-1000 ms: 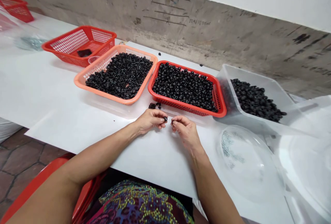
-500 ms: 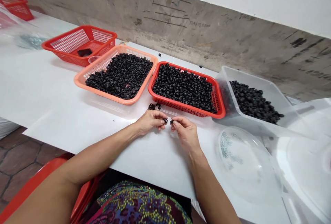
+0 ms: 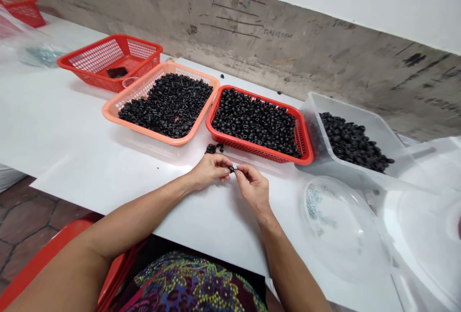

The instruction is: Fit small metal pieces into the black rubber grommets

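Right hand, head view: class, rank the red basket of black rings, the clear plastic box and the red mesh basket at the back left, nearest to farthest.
1. Red basket: straight ahead of the right hand.
2. Clear plastic box: ahead, to the right.
3. Red mesh basket: far off, back left.

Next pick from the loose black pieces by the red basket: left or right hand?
Left, likely: the left hand sits just below the loose black pieces, while the right hand is farther off, beyond the small black piece the two hands pinch.
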A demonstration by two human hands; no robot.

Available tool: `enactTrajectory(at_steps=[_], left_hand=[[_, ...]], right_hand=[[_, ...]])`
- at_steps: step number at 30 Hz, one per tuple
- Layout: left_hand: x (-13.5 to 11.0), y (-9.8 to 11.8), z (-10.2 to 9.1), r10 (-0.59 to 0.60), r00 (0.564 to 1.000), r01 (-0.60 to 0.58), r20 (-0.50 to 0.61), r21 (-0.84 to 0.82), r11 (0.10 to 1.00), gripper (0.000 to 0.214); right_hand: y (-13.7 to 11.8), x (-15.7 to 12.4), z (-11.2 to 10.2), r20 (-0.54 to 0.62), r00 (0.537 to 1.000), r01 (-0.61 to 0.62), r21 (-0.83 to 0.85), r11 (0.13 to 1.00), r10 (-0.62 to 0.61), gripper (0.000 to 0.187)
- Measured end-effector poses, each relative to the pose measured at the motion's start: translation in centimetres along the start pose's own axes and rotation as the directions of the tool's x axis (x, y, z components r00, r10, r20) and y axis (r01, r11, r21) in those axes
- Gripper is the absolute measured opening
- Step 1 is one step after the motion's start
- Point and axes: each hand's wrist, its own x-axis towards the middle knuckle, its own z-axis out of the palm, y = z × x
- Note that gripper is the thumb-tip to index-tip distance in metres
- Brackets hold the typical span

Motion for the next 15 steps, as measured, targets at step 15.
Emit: enactTrajectory(at_steps=[15], left_hand=[[-0.06, -0.08, -0.08, 0.029, 1.000, -0.029, 0.000, 0.061, 0.998, 0.021]], right_hand=[[0.17, -0.01, -0.20, -0.020, 0.965, 0.255, -0.183, 0.949, -0.263, 0.008]])
